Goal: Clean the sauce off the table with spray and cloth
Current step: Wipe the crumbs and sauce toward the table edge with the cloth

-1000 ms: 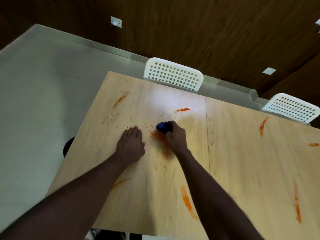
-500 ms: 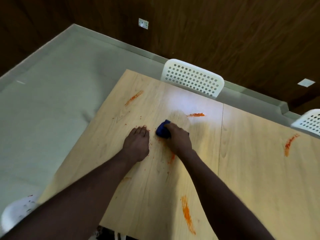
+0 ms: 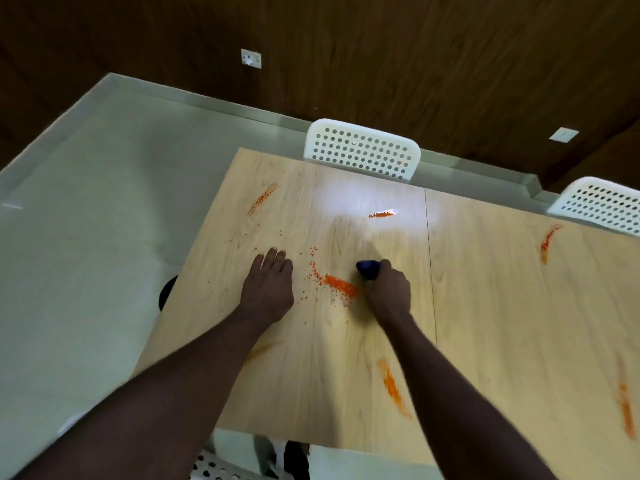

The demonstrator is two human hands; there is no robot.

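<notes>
While clutching the blue cloth [image 3: 368,268] in curled fingers, right hand [image 3: 388,292] down on the counter [image 3: 502,323], cloth poking out ahead of the knuckles. Just left of that hand, a grainy sauce smear [image 3: 337,285], specks scattered toward the left hand [image 3: 268,289]. Left hand planted flat, fingers straight and together, holding nothing. More orange streaks [image 3: 262,204] dotted around: far left, under the glare, near edge, out right. Faint mark [image 3: 258,351] at near left, possibly sauce, too pale to call. Behind the counter, two white perforated chairs [image 3: 362,152].

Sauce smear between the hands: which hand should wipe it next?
Right, probably. The right hand grips the blue cloth just beside the sauce smear. The left hand rests flat on the table, holding nothing.
</notes>
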